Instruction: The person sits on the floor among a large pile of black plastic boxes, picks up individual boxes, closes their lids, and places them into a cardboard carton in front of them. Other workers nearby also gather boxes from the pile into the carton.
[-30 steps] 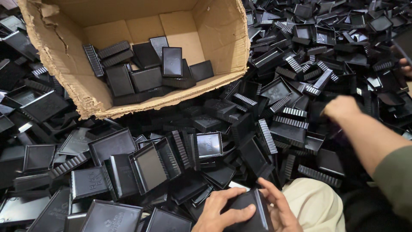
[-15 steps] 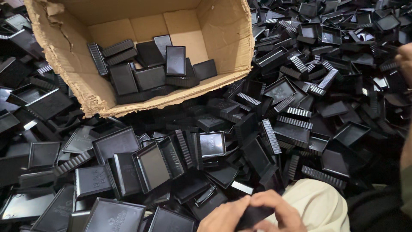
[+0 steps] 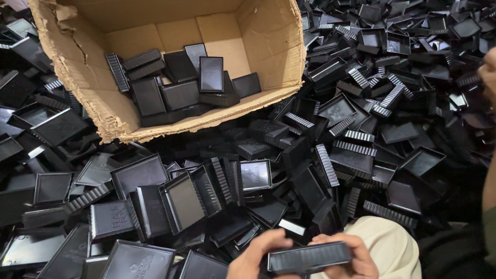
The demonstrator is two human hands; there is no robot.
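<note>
Both hands, left [image 3: 253,258] and right [image 3: 346,258], grasp black tray [image 3: 309,257] at 6 o'clock; next calls for carrying to box [image 3: 279,57] at 12.

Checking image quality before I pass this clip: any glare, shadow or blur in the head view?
Head view: sharp overall; sunlit patch on the cardboard box floor, its near wall shadowed; glossy glints on the black trays; the held tray stays crisp; arm at right edge slightly soft.

All around me black plastic trays [image 3: 356,155] lie heaped, hiding whatever surface is beneath them. A torn brown cardboard box [image 3: 271,41] sits tilted in the heap at upper left, light falling brightest on its inner wall.
</note>
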